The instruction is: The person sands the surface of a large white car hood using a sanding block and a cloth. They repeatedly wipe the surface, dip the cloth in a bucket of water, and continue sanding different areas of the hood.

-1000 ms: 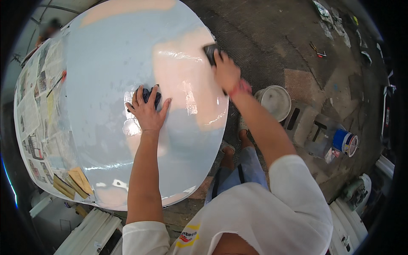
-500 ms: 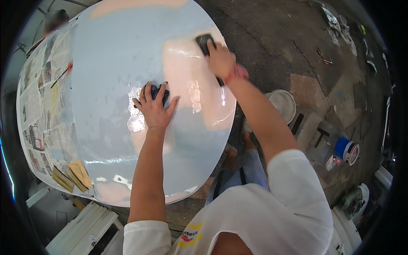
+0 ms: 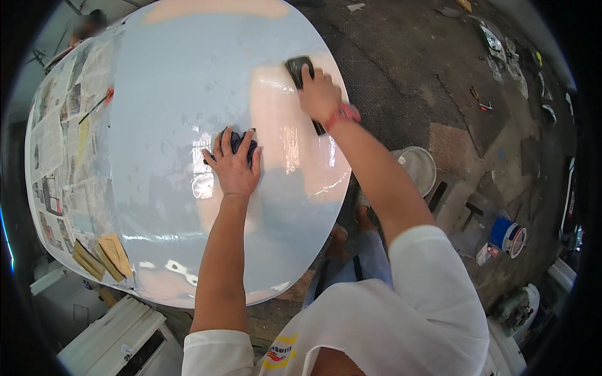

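Observation:
A large curved vehicle panel [image 3: 169, 94] lies before me, pale grey with peach-coloured patches and glossy, wet-looking streaks. My right hand [image 3: 321, 97] grips a long black sanding block [image 3: 301, 70], pressed on the panel near its right edge; its middle is hidden under my palm. To the left of it, my left hand [image 3: 237, 168] rests with fingers spread over a bunched dark cloth [image 3: 236, 141], pressing it to the panel. A red band circles my right wrist.
Newspaper [image 3: 53, 131] under clear film covers the panel's left side, with folded brown sandpaper sheets [image 3: 114, 254] on it. A pale bucket [image 3: 418, 168] and a blue can [image 3: 508, 235] stand on the floor at right. Pliers [image 3: 480, 100] lie farther off. Part of another person [image 3: 88, 26] shows at far left.
The right hand and sanding block have shifted slightly toward me and left over the panel. The left hand stays on the cloth. The whole view has moved a little.

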Action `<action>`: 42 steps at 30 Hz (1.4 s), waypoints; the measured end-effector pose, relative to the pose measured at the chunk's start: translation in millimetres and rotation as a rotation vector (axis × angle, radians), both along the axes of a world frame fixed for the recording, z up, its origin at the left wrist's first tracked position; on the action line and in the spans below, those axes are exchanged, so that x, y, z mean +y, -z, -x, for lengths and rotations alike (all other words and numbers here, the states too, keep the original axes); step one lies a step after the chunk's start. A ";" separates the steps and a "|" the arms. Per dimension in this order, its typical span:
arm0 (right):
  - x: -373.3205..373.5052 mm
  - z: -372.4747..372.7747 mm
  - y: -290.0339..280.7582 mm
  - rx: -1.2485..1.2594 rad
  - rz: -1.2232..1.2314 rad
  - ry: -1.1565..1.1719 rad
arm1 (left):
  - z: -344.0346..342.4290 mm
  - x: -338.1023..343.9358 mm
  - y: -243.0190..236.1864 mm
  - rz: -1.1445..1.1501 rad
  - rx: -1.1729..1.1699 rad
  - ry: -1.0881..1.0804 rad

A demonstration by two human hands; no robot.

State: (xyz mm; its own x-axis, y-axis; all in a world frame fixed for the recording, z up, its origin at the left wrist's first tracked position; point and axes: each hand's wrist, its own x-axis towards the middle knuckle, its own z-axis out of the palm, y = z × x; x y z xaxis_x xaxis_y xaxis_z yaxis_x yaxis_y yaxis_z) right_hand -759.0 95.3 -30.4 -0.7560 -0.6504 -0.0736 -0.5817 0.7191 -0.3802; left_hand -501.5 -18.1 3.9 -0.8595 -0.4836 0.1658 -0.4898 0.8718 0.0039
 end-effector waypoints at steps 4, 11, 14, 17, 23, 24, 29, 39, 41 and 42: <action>5.0 -27.2 18.6 0.034 0.016 -0.034 | 0.3 0.1 1.5 0.002 0.009 0.018; 76.3 -141.9 -0.9 0.113 0.049 -0.350 | -13.0 -3.6 4.4 -0.019 0.030 -0.038; 2.5 -49.2 -10.0 0.033 0.073 -0.146 | -2.9 -2.0 1.8 -0.031 0.048 -0.014; -37.3 -12.0 -10.5 0.047 0.020 -0.017 | 3.3 -1.0 0.2 -0.043 0.067 0.015; 85.7 -178.3 -11.3 0.036 0.099 -0.361 | -19.1 -3.1 10.4 -0.093 0.073 -0.060; 81.7 -172.9 -11.6 0.083 0.082 -0.373 | -15.9 -4.5 8.7 -0.099 0.070 -0.061; -24.5 -57.8 -21.9 0.096 0.055 -0.197 | -5.1 -1.7 5.3 -0.094 0.080 -0.022; 100.3 -167.9 -17.8 -0.055 0.036 -0.429 | -12.2 -4.1 10.2 -0.116 0.100 -0.044; 74.1 -139.3 -11.5 0.033 0.035 -0.380 | -14.1 -5.7 7.9 -0.109 0.101 -0.054; 53.8 -115.3 -10.1 0.073 0.032 -0.351 | -14.8 -4.2 7.8 -0.108 0.098 -0.055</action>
